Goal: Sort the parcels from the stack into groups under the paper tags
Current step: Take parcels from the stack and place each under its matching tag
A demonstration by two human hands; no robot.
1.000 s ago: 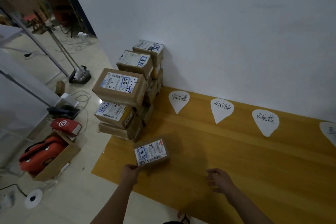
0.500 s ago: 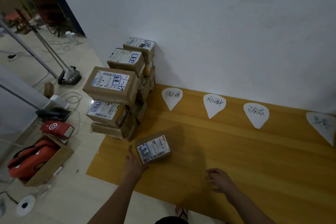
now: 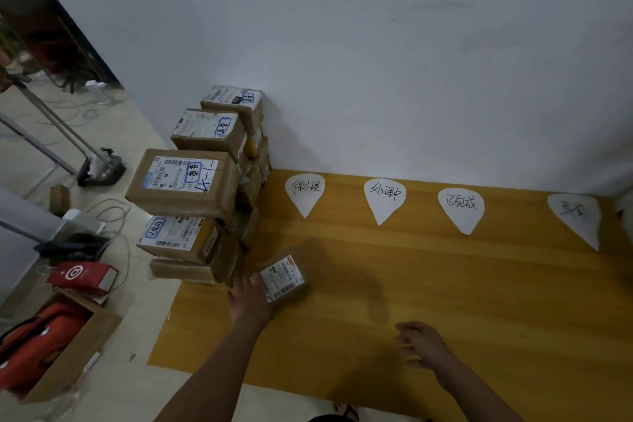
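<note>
Parcel [image 3: 283,279] lies flat, one corner covered by fingers [image 3: 257,284] of the left hand [image 3: 249,301].

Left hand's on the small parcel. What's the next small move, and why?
Probably slide the small parcel forward toward the leftmost paper tag. The left hand rests on its near-left edge, it lies short of the tag row with bare mat between, and the right hand holds nothing. Its hand-covered label leaves the matching tag unconfirmed.

left grip [image 3: 250,300] touching small parcel [image 3: 286,279] | right grip [image 3: 423,344] loose over mat [image 3: 462,288]
</note>
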